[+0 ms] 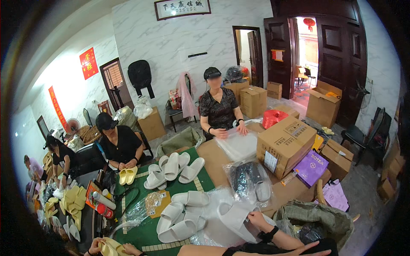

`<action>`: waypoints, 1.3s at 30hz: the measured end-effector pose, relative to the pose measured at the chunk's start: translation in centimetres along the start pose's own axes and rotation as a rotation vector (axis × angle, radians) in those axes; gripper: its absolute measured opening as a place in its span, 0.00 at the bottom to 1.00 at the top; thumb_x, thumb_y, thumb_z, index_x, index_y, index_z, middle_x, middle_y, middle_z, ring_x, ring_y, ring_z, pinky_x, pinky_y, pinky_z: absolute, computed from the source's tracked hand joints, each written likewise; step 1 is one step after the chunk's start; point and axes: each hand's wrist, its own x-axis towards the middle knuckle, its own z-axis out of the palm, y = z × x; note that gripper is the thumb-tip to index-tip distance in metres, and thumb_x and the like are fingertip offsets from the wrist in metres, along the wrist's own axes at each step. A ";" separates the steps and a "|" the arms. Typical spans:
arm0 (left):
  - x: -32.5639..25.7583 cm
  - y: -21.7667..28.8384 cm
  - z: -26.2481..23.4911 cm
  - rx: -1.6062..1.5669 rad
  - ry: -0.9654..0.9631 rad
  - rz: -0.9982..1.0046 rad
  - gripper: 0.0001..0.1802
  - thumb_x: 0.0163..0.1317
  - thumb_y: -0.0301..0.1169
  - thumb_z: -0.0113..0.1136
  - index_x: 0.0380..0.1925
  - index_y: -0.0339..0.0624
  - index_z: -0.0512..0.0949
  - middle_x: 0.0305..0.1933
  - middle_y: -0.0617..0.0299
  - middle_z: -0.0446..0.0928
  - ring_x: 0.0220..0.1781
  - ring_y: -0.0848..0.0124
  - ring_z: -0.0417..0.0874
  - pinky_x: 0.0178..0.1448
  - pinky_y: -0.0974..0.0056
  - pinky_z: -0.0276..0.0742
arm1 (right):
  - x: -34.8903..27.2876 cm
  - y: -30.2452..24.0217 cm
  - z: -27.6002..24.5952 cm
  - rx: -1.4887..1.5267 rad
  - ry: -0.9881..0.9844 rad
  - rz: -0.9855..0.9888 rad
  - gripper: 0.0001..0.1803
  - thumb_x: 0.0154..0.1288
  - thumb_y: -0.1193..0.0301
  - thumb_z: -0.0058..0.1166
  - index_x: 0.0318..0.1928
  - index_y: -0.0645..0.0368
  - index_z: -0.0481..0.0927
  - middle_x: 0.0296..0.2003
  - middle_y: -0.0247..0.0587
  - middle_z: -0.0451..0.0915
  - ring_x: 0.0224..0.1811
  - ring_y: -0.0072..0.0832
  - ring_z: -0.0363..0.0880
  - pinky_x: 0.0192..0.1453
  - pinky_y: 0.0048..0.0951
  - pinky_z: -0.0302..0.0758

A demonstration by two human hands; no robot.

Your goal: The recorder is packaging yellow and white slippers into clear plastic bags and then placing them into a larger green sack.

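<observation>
My right hand (pixel 258 220), with a black band at the wrist, is closed on the edge of a white slipper (pixel 232 215). Clear plastic lies under and around that slipper. Along the lower edge, my left hand (pixel 305 249) is partly cut off. Its visible fingers stretch out to the right and hold nothing I can see. Several white slippers (pixel 177 228) are heaped just left of my right hand, on the green mat (pixel 141 230). Farther up the mat lie more white slippers (pixel 171 166).
Beyond the mat stand a bagged dark item (pixel 245 179), clear bags (pixel 239 143) under a co-worker's hands, and a large carton (pixel 284 145). A woven sack (pixel 318 217) is at right. Lower left, another person's hands hold a yellow slipper (pixel 112 247). More people sit at left.
</observation>
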 end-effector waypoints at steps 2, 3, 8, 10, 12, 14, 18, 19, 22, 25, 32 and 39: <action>1.2 1.4 0.3 0.029 -0.010 -0.033 0.32 0.62 0.54 0.30 0.64 0.56 0.49 0.69 0.55 0.41 0.69 0.54 0.44 0.63 0.38 0.37 | 0.2 1.2 0.1 -0.047 0.000 -0.081 0.14 0.58 0.68 0.46 0.25 0.69 0.76 0.17 0.30 0.72 0.18 0.18 0.66 0.22 0.23 0.64; 1.3 1.8 0.1 0.029 0.000 -0.049 0.31 0.63 0.52 0.29 0.65 0.55 0.49 0.70 0.59 0.42 0.69 0.54 0.45 0.64 0.40 0.38 | 0.8 2.2 0.1 -0.058 -0.002 -0.134 0.14 0.57 0.68 0.46 0.28 0.69 0.76 0.17 0.38 0.73 0.19 0.20 0.68 0.24 0.26 0.65; 1.3 2.3 -0.2 0.104 0.187 -0.048 0.24 0.60 0.37 0.38 0.57 0.47 0.62 0.64 0.51 0.56 0.65 0.50 0.55 0.60 0.40 0.50 | 0.5 2.6 0.2 -0.089 -0.010 -0.113 0.15 0.54 0.66 0.46 0.31 0.67 0.76 0.17 0.49 0.74 0.20 0.23 0.71 0.27 0.29 0.67; 0.7 1.8 0.7 0.037 0.225 -0.068 0.26 0.62 0.42 0.33 0.61 0.50 0.56 0.67 0.52 0.49 0.68 0.50 0.48 0.61 0.36 0.42 | 1.4 4.3 0.8 0.009 -0.004 -0.130 0.15 0.54 0.66 0.46 0.30 0.68 0.76 0.17 0.48 0.74 0.20 0.23 0.71 0.26 0.29 0.67; 0.4 1.4 1.4 -0.085 0.104 0.016 0.27 0.62 0.44 0.31 0.60 0.48 0.58 0.66 0.51 0.52 0.67 0.49 0.51 0.62 0.37 0.43 | 0.7 2.3 0.7 0.003 -0.015 -0.060 0.14 0.55 0.66 0.46 0.31 0.68 0.76 0.17 0.48 0.74 0.19 0.23 0.71 0.26 0.29 0.67; 0.7 2.3 0.0 0.009 0.075 -0.009 0.29 0.62 0.47 0.31 0.61 0.48 0.58 0.66 0.50 0.51 0.67 0.49 0.51 0.63 0.40 0.43 | 0.2 1.3 0.7 -0.045 0.001 -0.130 0.14 0.55 0.66 0.47 0.30 0.68 0.76 0.17 0.48 0.74 0.19 0.23 0.71 0.26 0.29 0.68; 1.0 3.2 -1.0 0.047 0.078 -0.162 0.28 0.63 0.48 0.37 0.60 0.47 0.59 0.65 0.49 0.53 0.66 0.50 0.53 0.63 0.48 0.49 | 0.3 0.6 0.6 -0.166 0.012 -0.169 0.13 0.54 0.67 0.48 0.30 0.68 0.76 0.17 0.50 0.72 0.20 0.22 0.70 0.28 0.29 0.68; -0.1 2.6 -1.8 0.037 0.099 -0.244 0.29 0.64 0.48 0.36 0.60 0.45 0.59 0.65 0.49 0.53 0.65 0.50 0.54 0.63 0.49 0.49 | 0.8 1.5 0.5 -0.173 0.000 -0.146 0.13 0.54 0.67 0.48 0.30 0.68 0.76 0.17 0.50 0.72 0.20 0.22 0.70 0.28 0.29 0.68; -6.6 0.0 -2.5 0.174 0.329 -0.603 0.29 0.54 0.39 0.54 0.54 0.38 0.62 0.56 0.47 0.63 0.56 0.52 0.64 0.58 0.53 0.58 | 0.2 -0.3 1.1 -0.033 0.043 -0.121 0.13 0.55 0.70 0.47 0.31 0.70 0.76 0.18 0.37 0.76 0.22 0.20 0.68 0.28 0.26 0.67; -14.7 -1.6 -3.6 0.317 0.440 -1.090 0.25 0.56 0.36 0.54 0.53 0.41 0.66 0.52 0.49 0.70 0.55 0.57 0.69 0.58 0.57 0.62 | 0.8 1.9 -0.3 0.001 0.028 -0.288 0.13 0.55 0.69 0.47 0.31 0.70 0.76 0.18 0.34 0.75 0.22 0.19 0.69 0.27 0.25 0.67; -25.9 0.2 4.2 0.271 0.099 -1.623 0.25 0.61 0.44 0.45 0.54 0.41 0.66 0.54 0.45 0.68 0.57 0.54 0.67 0.60 0.59 0.62 | -0.2 0.9 -2.0 -0.022 0.055 -0.129 0.15 0.56 0.67 0.48 0.27 0.70 0.76 0.12 0.35 0.69 0.18 0.18 0.64 0.23 0.26 0.64; -11.4 1.4 -0.8 0.063 0.479 -0.785 0.28 0.64 0.42 0.41 0.60 0.40 0.56 0.63 0.49 0.58 0.65 0.54 0.55 0.65 0.56 0.53 | 1.7 3.7 -0.4 -0.004 0.017 -0.149 0.15 0.56 0.67 0.48 0.25 0.71 0.75 0.12 0.32 0.68 0.17 0.16 0.61 0.21 0.25 0.60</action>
